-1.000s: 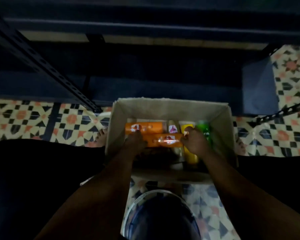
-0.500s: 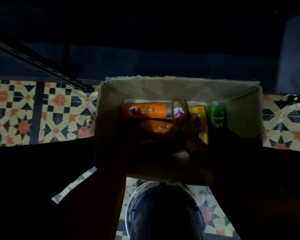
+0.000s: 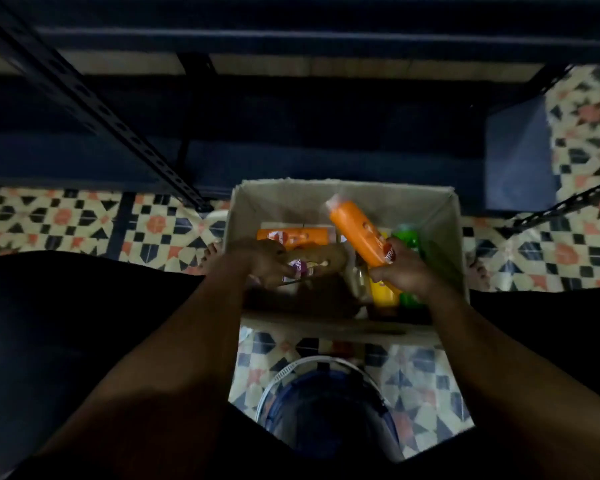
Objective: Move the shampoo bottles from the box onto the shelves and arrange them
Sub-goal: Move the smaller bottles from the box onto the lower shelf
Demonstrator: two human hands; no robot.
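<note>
An open cardboard box (image 3: pixel 444 216) stands on the patterned floor before dark metal shelves (image 3: pixel 291 112). My right hand (image 3: pixel 404 271) grips an orange shampoo bottle (image 3: pixel 359 230), lifted and tilted up to the left above the box. My left hand (image 3: pixel 264 263) holds a brown bottle (image 3: pixel 321 261) lying sideways over the box. Inside the box remain another orange bottle (image 3: pixel 291 235) at the left, a yellow bottle (image 3: pixel 383 294) and a green bottle (image 3: pixel 407 237) at the right.
A slotted shelf post (image 3: pixel 94 109) slants down to the floor left of the box. A second post (image 3: pixel 568 202) shows at the right. A round blue object with a white rim (image 3: pixel 326 407) lies on the floor near me. My dark-clothed knees flank the box.
My right hand has lifted the orange bottle out of the stack and tilted it upward. My left hand has taken hold of the brown bottle. The camera drew back from the box.
</note>
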